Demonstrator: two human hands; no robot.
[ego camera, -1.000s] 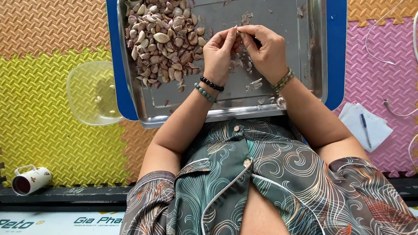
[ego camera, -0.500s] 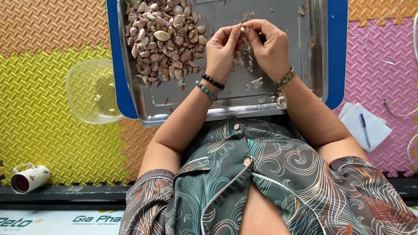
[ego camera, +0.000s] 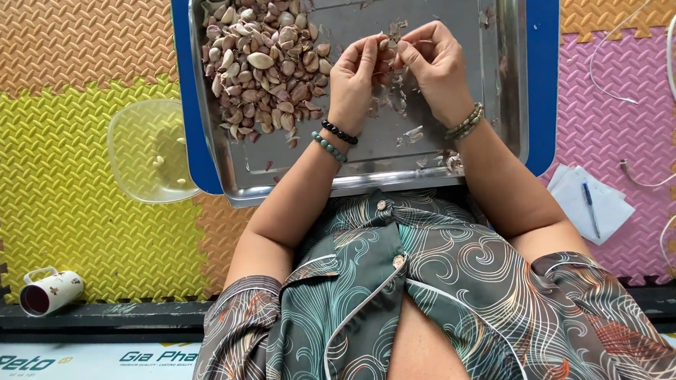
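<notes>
My L hand [ego camera: 356,75] & R hand [ego camera: 433,60] pinch one tiny, light garlic clove [ego camera: 386,44] together; skin's thin, grip ends.

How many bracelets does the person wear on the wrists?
3: a black bracelet and a green bracelet side by side on the left wrist, and a beaded bracelet on the right wrist. None seems hidden.

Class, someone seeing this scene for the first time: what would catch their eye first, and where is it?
The pile of garlic cloves in the metal tray's left half. Beside it, the left hand and right hand meet fingertip to fingertip over the tray's middle, pinching a small clove. Around the tray lie bright foam mats.
</notes>
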